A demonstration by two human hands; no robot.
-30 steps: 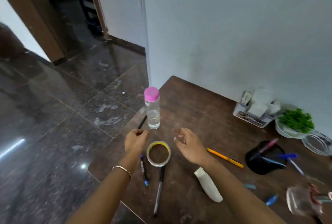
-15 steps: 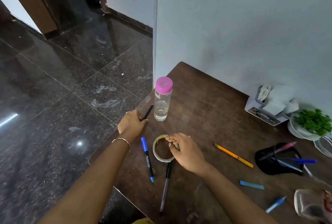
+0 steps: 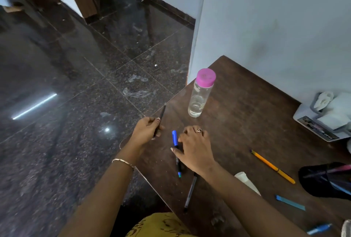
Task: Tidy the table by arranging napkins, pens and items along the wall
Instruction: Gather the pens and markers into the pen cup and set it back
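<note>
My left hand (image 3: 146, 130) is closed on a thin black pen (image 3: 161, 113), held over the table's left edge with its tip pointing away from me. My right hand (image 3: 195, 147) rests on the brown table (image 3: 247, 103), thumb and fingers closed around a blue-capped marker (image 3: 174, 139) that lies flat. A second black pen (image 3: 190, 193) lies just below that wrist. An orange pen (image 3: 273, 166) lies to the right. The white napkin holder (image 3: 326, 117) stands against the wall (image 3: 275, 27). The tape roll is hidden.
A clear bottle with a pink cap (image 3: 199, 96) stands near the table's far left corner. A white tube (image 3: 247, 181), a black pouch with pens (image 3: 322, 183), a blue strip (image 3: 290, 202) and a blue pen (image 3: 319, 229) lie at the right. Dark floor lies beyond the left edge.
My left hand has lifted the thin black pen off the table edge. My right hand has shifted left from the tape roll onto the blue marker; the roll is no longer visible.
</note>
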